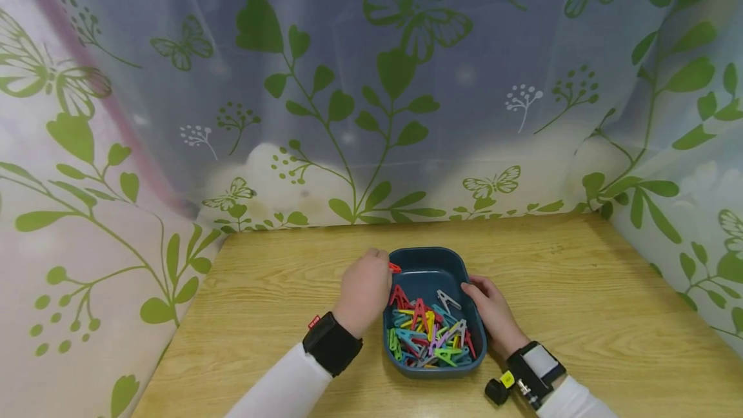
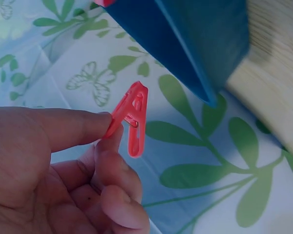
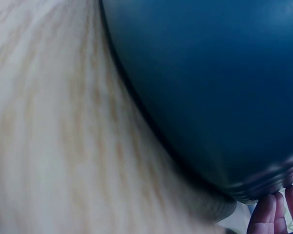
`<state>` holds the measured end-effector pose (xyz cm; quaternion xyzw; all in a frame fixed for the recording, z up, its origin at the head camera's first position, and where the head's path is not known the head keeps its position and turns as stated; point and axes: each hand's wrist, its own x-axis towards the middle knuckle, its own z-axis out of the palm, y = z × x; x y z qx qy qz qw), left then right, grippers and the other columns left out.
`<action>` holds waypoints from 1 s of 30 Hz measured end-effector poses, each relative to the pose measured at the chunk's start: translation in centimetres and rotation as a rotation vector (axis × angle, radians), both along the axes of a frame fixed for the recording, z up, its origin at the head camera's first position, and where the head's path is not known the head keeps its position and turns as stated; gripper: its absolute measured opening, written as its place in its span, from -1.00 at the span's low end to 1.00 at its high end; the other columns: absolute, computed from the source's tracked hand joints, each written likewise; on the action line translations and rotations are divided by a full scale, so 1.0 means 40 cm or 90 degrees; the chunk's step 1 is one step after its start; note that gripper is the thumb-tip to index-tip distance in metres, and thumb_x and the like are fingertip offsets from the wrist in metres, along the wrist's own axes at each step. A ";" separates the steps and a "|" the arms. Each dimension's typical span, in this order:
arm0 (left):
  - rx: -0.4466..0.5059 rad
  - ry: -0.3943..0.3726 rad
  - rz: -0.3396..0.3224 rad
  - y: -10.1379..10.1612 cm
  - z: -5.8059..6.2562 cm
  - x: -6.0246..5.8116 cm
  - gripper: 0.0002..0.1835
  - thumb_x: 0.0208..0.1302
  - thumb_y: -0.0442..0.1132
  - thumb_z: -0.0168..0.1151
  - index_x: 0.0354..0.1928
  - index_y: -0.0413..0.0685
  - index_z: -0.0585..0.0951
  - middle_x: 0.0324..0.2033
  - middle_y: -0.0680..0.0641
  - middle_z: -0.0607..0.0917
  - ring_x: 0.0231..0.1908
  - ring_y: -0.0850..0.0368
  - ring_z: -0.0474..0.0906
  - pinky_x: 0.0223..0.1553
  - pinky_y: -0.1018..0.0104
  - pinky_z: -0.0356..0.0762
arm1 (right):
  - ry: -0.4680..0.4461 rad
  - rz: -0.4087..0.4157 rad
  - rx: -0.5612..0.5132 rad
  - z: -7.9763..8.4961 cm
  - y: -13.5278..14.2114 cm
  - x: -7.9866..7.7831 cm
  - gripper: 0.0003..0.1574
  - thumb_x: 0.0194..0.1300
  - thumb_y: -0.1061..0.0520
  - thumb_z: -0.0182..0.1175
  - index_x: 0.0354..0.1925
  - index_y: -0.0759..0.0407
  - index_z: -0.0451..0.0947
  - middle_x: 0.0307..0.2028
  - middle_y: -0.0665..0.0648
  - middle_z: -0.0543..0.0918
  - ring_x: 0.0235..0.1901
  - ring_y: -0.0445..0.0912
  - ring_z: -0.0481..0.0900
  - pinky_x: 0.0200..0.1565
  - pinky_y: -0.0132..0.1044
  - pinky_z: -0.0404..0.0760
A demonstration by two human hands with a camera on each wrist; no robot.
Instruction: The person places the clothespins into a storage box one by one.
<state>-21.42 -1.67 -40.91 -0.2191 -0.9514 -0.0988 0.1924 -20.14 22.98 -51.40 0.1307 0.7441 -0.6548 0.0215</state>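
My left hand [image 1: 364,290] pinches a red plastic clothespin [image 2: 139,117] between thumb and forefinger, just off the left rim of a dark blue tub [image 1: 428,281]. In the left wrist view the clothespin's jaw end points up, and the other fingers are curled below it. Several colourful clothespins [image 1: 429,334] lie piled in the near part of the tub. On the tub's right side, my right hand [image 1: 495,315] holds the rim, thumb over the edge and fingers along the outer wall. Only its fingertips [image 3: 263,214] show in the right wrist view, beside the tub's wall.
The tub stands on a light wooden table [image 1: 278,276]. A curtain [image 1: 325,115] printed with green leaves and butterflies hangs behind it and along both sides. A small black device with a yellow tag [image 1: 507,379] sticks out from the right wristband.
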 end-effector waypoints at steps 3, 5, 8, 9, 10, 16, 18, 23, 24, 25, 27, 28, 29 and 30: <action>-0.007 -0.009 -0.027 0.009 0.005 0.016 -0.83 0.40 -0.23 0.34 -0.13 -0.20 0.68 -0.29 -0.11 0.68 -0.40 0.07 0.67 -0.46 0.29 0.60 | 0.002 0.004 -0.001 0.000 0.000 -0.001 -0.27 0.58 -0.14 0.05 0.47 0.24 0.23 0.32 0.32 0.43 0.20 0.08 0.47 0.04 -0.35 0.48; -0.011 -0.018 -0.044 0.015 0.006 0.026 -0.83 0.41 -0.20 0.33 -0.13 -0.18 0.67 -0.32 -0.09 0.66 -0.40 0.11 0.65 -0.44 0.33 0.58 | 0.001 0.005 0.000 0.000 0.000 -0.002 -0.27 0.58 -0.14 0.05 0.47 0.25 0.23 0.33 0.33 0.43 0.21 0.09 0.46 0.04 -0.35 0.48; -0.019 -0.027 -0.065 0.023 0.005 0.038 -0.83 0.42 -0.19 0.33 -0.14 -0.17 0.67 -0.37 -0.05 0.63 -0.44 0.16 0.60 -0.44 0.38 0.56 | -0.001 0.006 0.007 -0.001 0.000 -0.003 -0.26 0.58 -0.14 0.05 0.48 0.24 0.22 0.33 0.32 0.42 0.22 0.09 0.46 0.04 -0.35 0.46; -0.022 -0.026 -0.071 0.026 0.004 0.042 -0.83 0.42 -0.19 0.33 -0.14 -0.17 0.67 -0.37 -0.04 0.62 -0.45 0.18 0.58 -0.43 0.39 0.55 | -0.001 0.007 0.008 -0.001 0.000 -0.004 -0.26 0.58 -0.15 0.05 0.48 0.24 0.22 0.34 0.32 0.42 0.23 0.09 0.45 0.05 -0.35 0.46; -0.026 -0.026 -0.077 0.028 0.003 0.046 -0.83 0.41 -0.19 0.33 -0.14 -0.16 0.68 -0.38 -0.03 0.61 -0.46 0.20 0.57 -0.44 0.41 0.54 | -0.002 0.007 0.010 -0.001 0.000 -0.004 -0.26 0.58 -0.14 0.05 0.48 0.24 0.22 0.34 0.32 0.42 0.23 0.09 0.45 0.05 -0.35 0.46; -0.060 -0.014 -0.114 0.040 -0.010 0.063 -0.85 0.40 -0.13 0.36 -0.19 -0.06 0.68 -0.39 0.03 0.58 -0.53 0.28 0.50 -0.53 0.50 0.43 | -0.005 0.005 0.015 -0.001 0.000 -0.005 -0.25 0.57 -0.15 0.05 0.48 0.24 0.23 0.34 0.32 0.42 0.23 0.10 0.45 0.08 -0.32 0.45; -0.062 -0.016 -0.128 0.042 -0.016 0.065 -0.85 0.39 -0.13 0.37 -0.20 -0.04 0.68 -0.39 0.05 0.57 -0.53 0.29 0.48 -0.54 0.51 0.41 | -0.005 0.003 0.016 0.000 0.000 -0.004 -0.25 0.57 -0.16 0.05 0.48 0.24 0.23 0.33 0.32 0.42 0.23 0.10 0.46 0.07 -0.32 0.46; -0.055 -0.036 -0.156 0.040 -0.038 0.070 -0.88 0.37 -0.15 0.40 -0.17 -0.01 0.70 -0.37 0.06 0.55 -0.51 0.30 0.44 -0.47 0.51 0.43 | 0.000 0.002 0.009 0.001 -0.001 -0.003 -0.26 0.57 -0.14 0.06 0.47 0.26 0.24 0.31 0.32 0.44 0.21 0.09 0.48 0.04 -0.34 0.48; -0.055 -0.039 -0.161 0.039 -0.044 0.070 -0.88 0.36 -0.15 0.40 -0.18 0.00 0.70 -0.37 0.07 0.54 -0.51 0.31 0.43 -0.47 0.51 0.43 | 0.001 0.002 0.008 0.000 -0.001 -0.003 -0.26 0.57 -0.13 0.06 0.47 0.26 0.24 0.30 0.32 0.45 0.21 0.09 0.48 0.03 -0.34 0.48; -0.055 -0.043 -0.163 0.038 -0.049 0.070 -0.88 0.36 -0.15 0.40 -0.18 0.00 0.71 -0.38 0.07 0.53 -0.51 0.31 0.42 -0.47 0.51 0.42 | 0.001 0.002 0.006 0.000 -0.001 -0.004 -0.26 0.57 -0.13 0.07 0.47 0.26 0.24 0.30 0.33 0.45 0.21 0.09 0.48 0.03 -0.34 0.48; -0.056 -0.048 -0.167 0.037 -0.059 0.069 -0.90 0.36 -0.15 0.40 -0.20 0.01 0.71 -0.40 0.08 0.51 -0.52 0.32 0.38 -0.49 0.52 0.38 | 0.000 0.001 0.002 -0.001 -0.001 -0.005 -0.27 0.57 -0.13 0.06 0.47 0.26 0.24 0.30 0.33 0.45 0.21 0.09 0.48 0.04 -0.34 0.48; -0.057 -0.049 -0.168 0.036 -0.062 0.068 -0.91 0.36 -0.15 0.40 -0.21 0.02 0.71 -0.41 0.09 0.50 -0.53 0.33 0.37 -0.51 0.52 0.37 | -0.002 0.001 0.001 -0.002 -0.001 -0.005 -0.27 0.57 -0.13 0.06 0.47 0.26 0.24 0.30 0.33 0.45 0.21 0.09 0.48 0.04 -0.33 0.48; -0.058 -0.052 -0.169 0.036 -0.066 0.067 -0.91 0.37 -0.16 0.40 -0.22 0.02 0.71 -0.42 0.09 0.50 -0.53 0.33 0.36 -0.52 0.52 0.35 | -0.003 0.000 0.000 -0.002 0.000 -0.006 -0.27 0.57 -0.13 0.06 0.47 0.26 0.24 0.31 0.33 0.45 0.21 0.09 0.47 0.04 -0.33 0.48; -0.060 -0.054 -0.170 0.035 -0.069 0.067 -0.92 0.37 -0.16 0.40 -0.22 0.02 0.71 -0.42 0.09 0.50 -0.53 0.34 0.35 -0.52 0.52 0.34 | -0.003 0.000 0.000 -0.002 0.000 -0.006 -0.27 0.57 -0.13 0.06 0.47 0.26 0.24 0.31 0.33 0.45 0.21 0.09 0.47 0.05 -0.32 0.47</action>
